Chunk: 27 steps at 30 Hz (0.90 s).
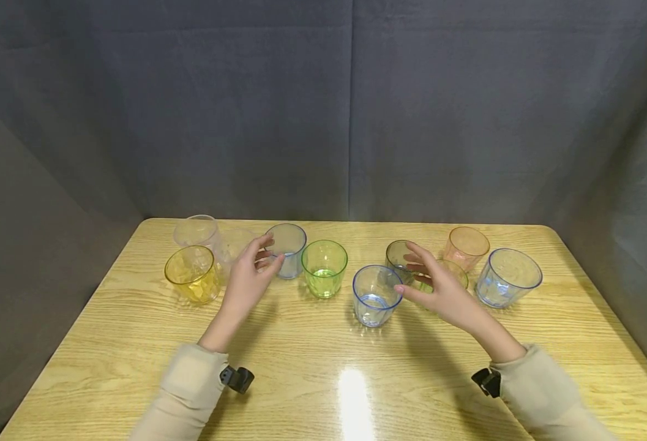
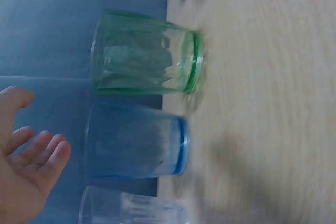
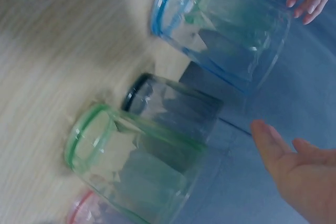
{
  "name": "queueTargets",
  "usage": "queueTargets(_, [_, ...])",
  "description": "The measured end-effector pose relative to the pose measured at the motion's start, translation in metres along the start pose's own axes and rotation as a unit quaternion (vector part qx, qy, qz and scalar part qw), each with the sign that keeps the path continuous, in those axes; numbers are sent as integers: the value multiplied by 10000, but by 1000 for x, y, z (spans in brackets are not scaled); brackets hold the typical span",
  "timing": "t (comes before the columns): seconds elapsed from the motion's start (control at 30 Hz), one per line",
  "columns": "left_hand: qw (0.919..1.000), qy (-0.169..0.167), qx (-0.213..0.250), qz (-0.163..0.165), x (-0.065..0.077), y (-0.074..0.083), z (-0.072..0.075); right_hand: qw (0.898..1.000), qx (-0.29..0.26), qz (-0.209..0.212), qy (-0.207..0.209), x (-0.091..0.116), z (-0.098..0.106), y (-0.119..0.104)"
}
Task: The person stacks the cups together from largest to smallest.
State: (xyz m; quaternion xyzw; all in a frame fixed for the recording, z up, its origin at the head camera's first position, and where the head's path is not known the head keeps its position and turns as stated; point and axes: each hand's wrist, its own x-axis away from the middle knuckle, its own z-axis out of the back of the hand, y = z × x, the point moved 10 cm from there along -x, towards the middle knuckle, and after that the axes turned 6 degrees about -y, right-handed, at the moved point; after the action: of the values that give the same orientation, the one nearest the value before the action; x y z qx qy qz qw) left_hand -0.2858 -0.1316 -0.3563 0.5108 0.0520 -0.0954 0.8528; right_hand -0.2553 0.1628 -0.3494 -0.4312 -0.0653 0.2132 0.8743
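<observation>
My left hand [image 1: 248, 278] hovers above the cups with relaxed fingers and holds nothing. Nearest to it is a blue-grey cup [image 1: 290, 245], with a green cup [image 1: 325, 272] to its right; the left wrist view has this blue cup [image 2: 136, 140] and green cup [image 2: 142, 56] upright. My right hand [image 1: 444, 297], loosely spread and holding nothing, has its thumb overlapping the rim of a blue-rimmed clear cup [image 1: 373, 303]. Behind its fingers stands a dark grey cup [image 1: 396, 254]. Partly hidden by this hand is a yellow-green cup [image 1: 458, 272], the green cup [image 3: 136, 161] in the right wrist view.
At the left stand a yellow cup [image 1: 193, 278] and two colourless cups, one [image 1: 196, 231] at the back. An orange cup [image 1: 466, 248] and a light blue cup [image 1: 505, 282] stand at the right. A dark curtain [image 1: 351, 110] rises behind the wooden table [image 1: 301, 361].
</observation>
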Motion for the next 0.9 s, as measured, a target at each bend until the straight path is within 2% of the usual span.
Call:
queueTargets(0.2, [9980, -435, 335, 311, 1, -15, -21, 9998, -58, -5, -200, 1, -14, 6])
queueTargets(0.43, [9923, -789, 647, 697, 3, -33, -42, 9993, -171, -121, -315, 3, -21, 10])
queueTargets(0.77, [9888, -851, 885, 848, 5, -39, -57, 9972, -630, -98, -395, 4, -33, 18])
queueTargets(0.9, [9871, -895, 952, 930, 4, -40, -63, 9974, -538, -272, -399, 4, -36, 23])
